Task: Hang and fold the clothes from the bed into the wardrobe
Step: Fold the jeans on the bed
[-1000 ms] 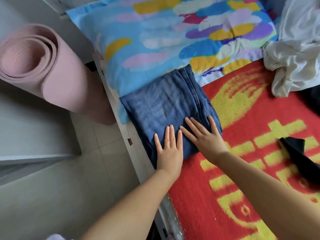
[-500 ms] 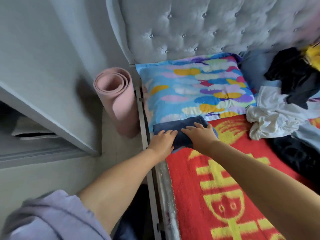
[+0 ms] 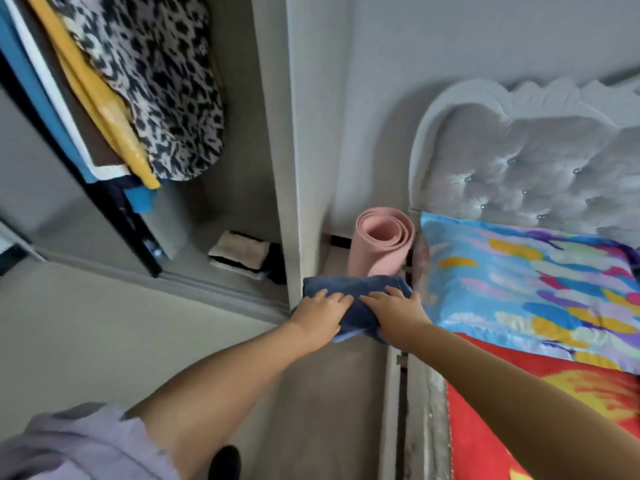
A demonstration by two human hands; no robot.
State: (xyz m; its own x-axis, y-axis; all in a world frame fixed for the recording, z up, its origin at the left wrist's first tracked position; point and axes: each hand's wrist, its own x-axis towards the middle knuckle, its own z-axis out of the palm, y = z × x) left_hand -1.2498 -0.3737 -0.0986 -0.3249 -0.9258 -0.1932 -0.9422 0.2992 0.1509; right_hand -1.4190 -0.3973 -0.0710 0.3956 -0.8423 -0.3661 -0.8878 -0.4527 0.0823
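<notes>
Both hands gripping the folded jeans [image 3: 356, 299] and carrying them in the air over the floor gap between bed and wardrobe: left hand [image 3: 320, 315] curling over the bundle's left end, right hand [image 3: 394, 311] curling over its right end, fingertips nearly meeting on top. Lying crosswise, the bundle's long axis running left to right between the two hands, its far edge passing in front of the rolled pink yoga mat [image 3: 381, 247] standing against the wall. Sitting just off the wardrobe's side panel [image 3: 294, 202], with the left end almost touching that panel's front edge. Opening to the left and slightly beyond the hands, the wardrobe [image 3: 239, 188] showing a bottom shelf with a small stack of folded clothes [image 3: 242, 254] just inside the panel, and hanging garments above, among them a leopard-print piece [image 3: 166, 88] and a yellow one [image 3: 100, 95]. Judging the left hand as the nearer one to that shelf, so probably leading the swing leftward around the panel, the right hand following. Risking a snag of the bundle's left end on the panel edge, and a loosening of the fold on a crosswise entry. Remaining on the right: the bright feather-print pillow [image 3: 519, 282] and red blanket [image 3: 540, 410] on the bed, below the tufted grey headboard [image 3: 536, 168].
</notes>
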